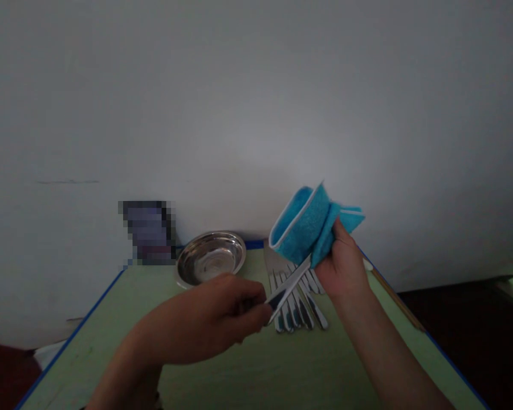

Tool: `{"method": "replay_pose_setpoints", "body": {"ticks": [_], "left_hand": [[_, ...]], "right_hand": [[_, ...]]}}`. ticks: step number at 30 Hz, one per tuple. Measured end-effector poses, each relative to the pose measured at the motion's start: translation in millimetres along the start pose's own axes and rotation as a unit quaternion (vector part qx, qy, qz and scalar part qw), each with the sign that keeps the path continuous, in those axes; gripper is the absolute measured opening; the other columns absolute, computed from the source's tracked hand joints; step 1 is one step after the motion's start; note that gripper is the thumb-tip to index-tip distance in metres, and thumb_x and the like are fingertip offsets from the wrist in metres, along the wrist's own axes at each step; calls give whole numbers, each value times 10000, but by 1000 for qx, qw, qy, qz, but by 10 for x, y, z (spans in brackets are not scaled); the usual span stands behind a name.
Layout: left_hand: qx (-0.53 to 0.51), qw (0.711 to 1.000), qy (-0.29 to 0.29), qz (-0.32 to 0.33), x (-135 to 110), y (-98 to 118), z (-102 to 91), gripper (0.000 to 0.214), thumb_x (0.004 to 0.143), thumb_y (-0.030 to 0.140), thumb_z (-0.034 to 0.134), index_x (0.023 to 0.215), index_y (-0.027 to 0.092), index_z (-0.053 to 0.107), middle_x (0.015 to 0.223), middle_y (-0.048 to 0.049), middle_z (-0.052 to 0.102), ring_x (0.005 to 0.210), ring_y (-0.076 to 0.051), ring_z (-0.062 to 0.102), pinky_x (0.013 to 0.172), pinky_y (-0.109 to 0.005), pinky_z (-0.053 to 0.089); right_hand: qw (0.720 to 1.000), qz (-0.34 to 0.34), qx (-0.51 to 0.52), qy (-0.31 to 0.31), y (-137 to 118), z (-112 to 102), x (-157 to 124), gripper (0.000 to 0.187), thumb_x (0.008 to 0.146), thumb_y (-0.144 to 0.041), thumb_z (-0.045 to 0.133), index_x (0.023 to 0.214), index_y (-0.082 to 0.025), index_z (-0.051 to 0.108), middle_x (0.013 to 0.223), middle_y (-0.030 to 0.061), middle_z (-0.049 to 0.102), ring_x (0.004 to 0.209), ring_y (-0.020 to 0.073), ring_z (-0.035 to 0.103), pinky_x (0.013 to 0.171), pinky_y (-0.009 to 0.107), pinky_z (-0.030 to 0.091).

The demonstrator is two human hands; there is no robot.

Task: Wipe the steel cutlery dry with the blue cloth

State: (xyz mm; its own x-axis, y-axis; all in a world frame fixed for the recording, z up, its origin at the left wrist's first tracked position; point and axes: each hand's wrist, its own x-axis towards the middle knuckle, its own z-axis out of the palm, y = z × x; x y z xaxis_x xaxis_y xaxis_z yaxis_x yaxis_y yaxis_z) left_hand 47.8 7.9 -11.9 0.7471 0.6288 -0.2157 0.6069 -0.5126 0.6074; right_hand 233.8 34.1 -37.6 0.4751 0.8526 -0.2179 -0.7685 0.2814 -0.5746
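My left hand (222,310) pinches the dark handle of a table knife (288,287), held slanted above the table. The knife's blade tip runs up into a folded blue cloth (308,225), which my right hand (344,267) grips closed around it. Under both hands, a row of several more knives (297,310) lies side by side on the green table (248,376).
A shiny steel bowl (210,257) sits at the back of the table, left of the knives. A pixelated dark object (149,230) stands against the grey wall behind it. The table has a blue edge; dark floor lies to the right.
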Motion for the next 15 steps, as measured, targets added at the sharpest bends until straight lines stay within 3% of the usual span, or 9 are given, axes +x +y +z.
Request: {"method": "replay_pose_setpoints", "body": {"ticks": [4,7,10,15], "left_hand": [[-131,990,-48,-11,130,-28,48,382,931,430,270,768,174,502,645,20,571,543,-95,524,517,-203,408],[-156,988,-5,-9,260,-60,106,343,920,439,312,755,179,464,618,39,498,526,-92,477,498,-204,403],[-171,982,77,-4,337,-74,145,323,919,426,331,739,184,448,605,47,465,533,-92,450,495,-204,389],[-128,981,143,-6,330,-85,120,275,918,324,314,710,193,435,594,40,506,500,-101,455,513,-238,386]], "right_hand": [[997,-76,2,-23,44,-28,3,109,826,-233,545,841,-186,642,793,-18,726,811,109,667,800,261,533],[995,-93,-11,-39,123,-33,-34,64,781,-236,597,819,-195,628,805,-20,718,798,124,662,783,285,529],[994,-56,-62,-65,226,-45,-102,122,724,-276,651,807,-193,618,784,-18,702,714,127,646,720,286,520],[966,75,-196,-149,392,-82,-230,210,711,-371,661,775,-179,605,648,-28,649,549,117,572,567,256,473]]}}
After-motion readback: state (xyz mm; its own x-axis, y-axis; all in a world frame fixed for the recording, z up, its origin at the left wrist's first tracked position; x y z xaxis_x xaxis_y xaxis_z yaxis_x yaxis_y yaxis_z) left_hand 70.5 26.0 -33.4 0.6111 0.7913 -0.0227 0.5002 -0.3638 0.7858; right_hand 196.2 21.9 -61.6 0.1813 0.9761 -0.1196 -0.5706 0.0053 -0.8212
